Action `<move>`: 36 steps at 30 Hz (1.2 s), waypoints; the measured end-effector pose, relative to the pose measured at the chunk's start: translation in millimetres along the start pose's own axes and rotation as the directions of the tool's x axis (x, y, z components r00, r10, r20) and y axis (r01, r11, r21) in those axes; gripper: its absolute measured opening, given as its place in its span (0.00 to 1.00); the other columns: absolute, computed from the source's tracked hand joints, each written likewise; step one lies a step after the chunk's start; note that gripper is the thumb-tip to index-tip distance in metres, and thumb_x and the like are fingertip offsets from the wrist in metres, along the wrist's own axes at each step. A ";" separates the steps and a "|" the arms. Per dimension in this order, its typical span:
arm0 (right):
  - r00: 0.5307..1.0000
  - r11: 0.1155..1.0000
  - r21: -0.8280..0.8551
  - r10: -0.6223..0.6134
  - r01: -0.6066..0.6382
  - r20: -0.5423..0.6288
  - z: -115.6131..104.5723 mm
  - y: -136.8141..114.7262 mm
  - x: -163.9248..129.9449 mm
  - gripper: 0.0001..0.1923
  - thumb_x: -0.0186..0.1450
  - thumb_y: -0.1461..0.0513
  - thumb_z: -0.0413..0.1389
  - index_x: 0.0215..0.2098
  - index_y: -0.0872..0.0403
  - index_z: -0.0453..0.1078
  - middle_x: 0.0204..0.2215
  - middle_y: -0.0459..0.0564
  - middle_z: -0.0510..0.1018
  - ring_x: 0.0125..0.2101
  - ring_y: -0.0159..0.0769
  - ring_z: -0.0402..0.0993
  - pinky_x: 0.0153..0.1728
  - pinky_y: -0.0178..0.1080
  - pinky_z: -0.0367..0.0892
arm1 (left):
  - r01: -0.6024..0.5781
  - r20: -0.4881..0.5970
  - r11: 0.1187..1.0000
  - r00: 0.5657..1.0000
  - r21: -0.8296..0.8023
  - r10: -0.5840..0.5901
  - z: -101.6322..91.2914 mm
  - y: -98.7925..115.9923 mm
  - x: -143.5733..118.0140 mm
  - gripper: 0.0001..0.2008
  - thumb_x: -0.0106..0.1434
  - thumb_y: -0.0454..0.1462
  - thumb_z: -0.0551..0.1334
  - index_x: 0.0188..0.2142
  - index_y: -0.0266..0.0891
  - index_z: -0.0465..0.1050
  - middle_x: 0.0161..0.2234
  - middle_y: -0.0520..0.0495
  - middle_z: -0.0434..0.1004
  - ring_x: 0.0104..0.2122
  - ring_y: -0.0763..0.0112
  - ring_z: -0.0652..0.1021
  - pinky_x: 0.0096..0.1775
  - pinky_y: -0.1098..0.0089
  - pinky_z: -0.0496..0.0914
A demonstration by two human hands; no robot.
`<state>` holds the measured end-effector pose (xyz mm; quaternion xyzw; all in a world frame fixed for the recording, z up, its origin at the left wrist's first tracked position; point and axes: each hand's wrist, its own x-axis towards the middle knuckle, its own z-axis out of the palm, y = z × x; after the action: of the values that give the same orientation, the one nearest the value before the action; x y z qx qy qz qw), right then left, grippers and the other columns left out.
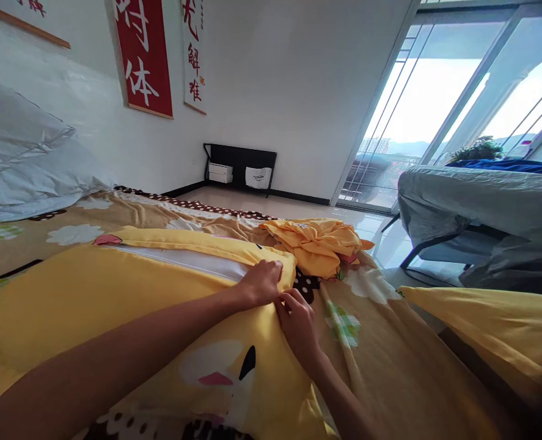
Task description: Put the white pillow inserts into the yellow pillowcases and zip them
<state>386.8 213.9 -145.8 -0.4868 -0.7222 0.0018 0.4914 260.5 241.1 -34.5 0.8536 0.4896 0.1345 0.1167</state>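
Observation:
A yellow pillowcase (115, 299) with a cartoon print lies across the bed, with a white pillow (183, 260) showing in its open side. My left hand (260, 282) presses down on the case's far corner, fingers curled over the fabric edge. My right hand (298, 324) sits just beside it, pinching the same yellow edge between thumb and fingers. Both forearms reach in from the bottom of the view.
A crumpled yellow cloth (319, 244) lies beyond the hands on the tan flowered bedsheet (380, 342). Grey-white pillows (23, 159) are stacked at left by the wall. Another yellow pillow (495, 336) lies at right. A grey covered bed (476, 208) stands by the glass doors.

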 end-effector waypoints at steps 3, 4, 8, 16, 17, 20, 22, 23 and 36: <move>0.996 0.997 -0.031 -0.066 0.065 -0.059 1.4 -0.9 -1.6 0.14 0.67 0.62 0.48 0.27 0.54 0.71 0.25 0.47 0.73 0.25 0.29 0.69 0.27 0.31 0.63 | 0.025 -0.031 0.999 0.999 -0.038 -0.026 3.3 -1.2 -2.2 0.09 0.53 0.32 0.61 0.36 0.36 0.70 0.32 0.46 0.76 0.33 0.64 0.75 0.29 0.71 0.60; 0.994 0.995 -0.052 -0.085 0.082 -0.071 0.9 -1.3 -1.4 0.13 0.67 0.63 0.48 0.27 0.54 0.71 0.25 0.47 0.73 0.24 0.29 0.68 0.27 0.31 0.62 | 0.032 -0.045 0.999 0.998 -0.037 -0.034 3.8 -1.2 -3.1 0.09 0.53 0.32 0.61 0.36 0.37 0.70 0.32 0.46 0.75 0.33 0.64 0.75 0.28 0.71 0.59; 0.985 0.985 -0.103 -0.150 0.141 -0.086 -4.1 -1.8 1.7 0.14 0.66 0.65 0.48 0.25 0.54 0.69 0.24 0.46 0.72 0.24 0.29 0.67 0.26 0.31 0.61 | 0.066 -0.053 0.998 0.996 -0.020 -0.067 1.3 2.0 -6.9 0.10 0.52 0.33 0.61 0.37 0.39 0.68 0.31 0.47 0.75 0.33 0.64 0.74 0.26 0.70 0.54; 0.995 0.997 -0.021 -0.081 0.080 -0.055 -23.2 -5.1 14.5 0.12 0.64 0.65 0.51 0.24 0.55 0.70 0.22 0.45 0.71 0.22 0.27 0.65 0.24 0.29 0.59 | 0.119 -0.066 0.988 0.990 -0.102 -0.126 -6.4 7.0 0.9 0.10 0.48 0.28 0.60 0.31 0.39 0.64 0.29 0.50 0.72 0.30 0.68 0.71 0.26 0.71 0.54; 0.996 0.998 -0.013 -0.070 0.069 -0.056 -25.0 -5.5 15.9 0.12 0.64 0.65 0.51 0.23 0.55 0.70 0.22 0.45 0.71 0.22 0.27 0.65 0.24 0.29 0.59 | 0.127 -0.072 0.985 0.988 -0.117 -0.136 -6.6 7.3 2.2 0.10 0.47 0.28 0.60 0.31 0.39 0.64 0.29 0.50 0.72 0.29 0.69 0.71 0.26 0.72 0.55; 0.996 1.000 0.024 -0.016 0.019 -0.089 -27.0 -5.8 18.4 0.12 0.64 0.62 0.51 0.23 0.55 0.70 0.22 0.46 0.71 0.22 0.28 0.66 0.24 0.30 0.59 | 0.105 -0.122 0.980 0.984 -0.166 -0.126 -5.2 7.9 1.8 0.08 0.51 0.28 0.58 0.31 0.38 0.64 0.29 0.50 0.71 0.28 0.71 0.70 0.27 0.73 0.56; 0.994 0.998 0.051 0.030 -0.025 -0.104 -26.6 -6.1 18.5 0.12 0.64 0.61 0.51 0.24 0.54 0.71 0.22 0.46 0.72 0.22 0.29 0.66 0.24 0.30 0.59 | 0.039 -0.162 0.983 0.984 -0.178 -0.068 -3.9 7.7 -1.7 0.06 0.54 0.28 0.57 0.32 0.38 0.64 0.28 0.50 0.71 0.28 0.71 0.70 0.28 0.73 0.57; 0.993 0.997 0.062 0.049 -0.043 -0.103 -26.2 -6.4 18.4 0.13 0.64 0.60 0.52 0.24 0.54 0.71 0.22 0.46 0.72 0.22 0.29 0.66 0.23 0.31 0.59 | 0.008 -0.173 0.985 0.984 -0.173 -0.038 -3.5 7.5 -3.5 0.05 0.55 0.29 0.56 0.32 0.38 0.65 0.27 0.50 0.71 0.27 0.71 0.70 0.28 0.73 0.57; 0.985 0.991 0.119 0.083 -0.065 -0.149 -25.6 -10.2 18.5 0.14 0.64 0.57 0.51 0.22 0.54 0.68 0.21 0.46 0.70 0.22 0.29 0.64 0.23 0.31 0.58 | 0.011 -0.193 0.992 0.981 -0.123 -0.035 -7.3 17.6 -4.0 0.07 0.54 0.29 0.55 0.33 0.39 0.67 0.28 0.50 0.73 0.28 0.69 0.72 0.28 0.72 0.59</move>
<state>397.1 209.5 -114.5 -0.4832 -0.6623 0.0235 0.5722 270.2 229.5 -22.3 0.8220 0.4993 0.2455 0.1215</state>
